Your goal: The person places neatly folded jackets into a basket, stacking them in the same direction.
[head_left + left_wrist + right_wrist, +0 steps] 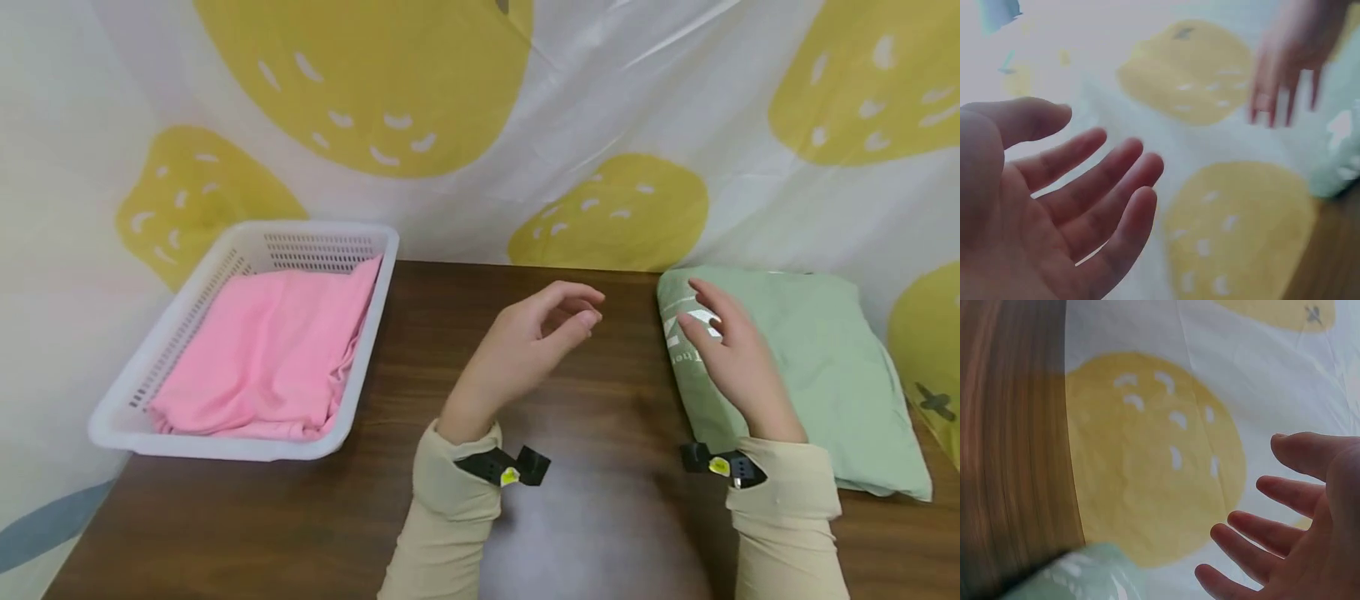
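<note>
My left hand (pixel 522 352) hovers over the middle of the wooden table, fingers loosely bent and apart from the thumb, palm empty in the left wrist view. On the right, my right hand (pixel 741 367) is raised over the left part of a folded light green cloth item (pixel 832 358) with a white print near its left edge. Its fingers are spread and hold nothing in the right wrist view. At the left stands a white plastic basket (pixel 365 333) with slotted walls. Folded pink cloth (pixel 262 350) lies inside it, one corner reaching up to the right rim.
Behind the brown wooden table (pixel 247 517) hangs a white curtain (pixel 465 212) with yellow fruit shapes, down to the table's back edge. Beige sleeves with black wrist straps (pixel 487 465) cover both forearms. The basket sits close to the table's left edge.
</note>
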The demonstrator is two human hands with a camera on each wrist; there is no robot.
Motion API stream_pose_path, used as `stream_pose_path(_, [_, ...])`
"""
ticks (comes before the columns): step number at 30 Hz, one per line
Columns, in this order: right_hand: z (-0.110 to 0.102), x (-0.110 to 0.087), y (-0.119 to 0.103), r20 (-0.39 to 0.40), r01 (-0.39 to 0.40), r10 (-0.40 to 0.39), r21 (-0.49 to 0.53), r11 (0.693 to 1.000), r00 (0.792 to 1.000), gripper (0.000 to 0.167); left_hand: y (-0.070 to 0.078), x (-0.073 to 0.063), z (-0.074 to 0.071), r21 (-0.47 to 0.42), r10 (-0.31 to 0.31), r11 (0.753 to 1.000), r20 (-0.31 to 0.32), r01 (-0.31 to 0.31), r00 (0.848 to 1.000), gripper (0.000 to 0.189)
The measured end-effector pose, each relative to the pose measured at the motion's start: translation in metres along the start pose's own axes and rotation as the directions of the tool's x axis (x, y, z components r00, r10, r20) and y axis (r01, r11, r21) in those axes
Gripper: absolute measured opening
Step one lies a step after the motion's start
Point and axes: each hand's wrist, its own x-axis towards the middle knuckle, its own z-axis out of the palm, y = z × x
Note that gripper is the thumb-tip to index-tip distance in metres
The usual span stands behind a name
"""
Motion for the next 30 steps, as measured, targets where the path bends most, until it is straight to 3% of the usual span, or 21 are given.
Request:
stream_pose_path(5, [-0.016, -0.005, 0.015, -0.034, -0.099, 0.099, -0.006, 0.995, 0.995, 0.052, -0.018, 0.010, 0.024, 0.090, -0.062, 0.994, 0.037, 0.058, 0.997, 0.027])
stream_pose_path(14, [-0.044, -0.015, 0.049, -0.149, -0.246, 0.236, -0.054, 0.968, 0.960, 0.052, -0.049, 0.017, 0.041, 0.162, -0.197, 0.971, 0.113, 0.178, 0.974, 0.031])
stream_pose_path(18, [-0.055, -0.021, 0.066, -0.174, -0.334, 0.320, -0.060, 0.941, 0.931, 0.054, -0.058, 0.019, 0.046, 0.183, -0.239, 0.959, 0.126, 0.214, 0.963, 0.031])
stream_pose_path(23, [-0.067, -0.028, 0.086, -0.178, -0.461, 0.447, -0.046, 0.886, 0.877, 0.058, -0.068, 0.021, 0.053, 0.207, -0.300, 0.940, 0.132, 0.270, 0.945, 0.030])
stream_pose_path(30, [-0.077, -0.035, 0.110, -0.241, -0.547, 0.510, -0.122, 0.828, 0.826, 0.057, -0.088, 0.019, 0.062, 0.241, -0.334, 0.926, 0.170, 0.290, 0.927, 0.034])
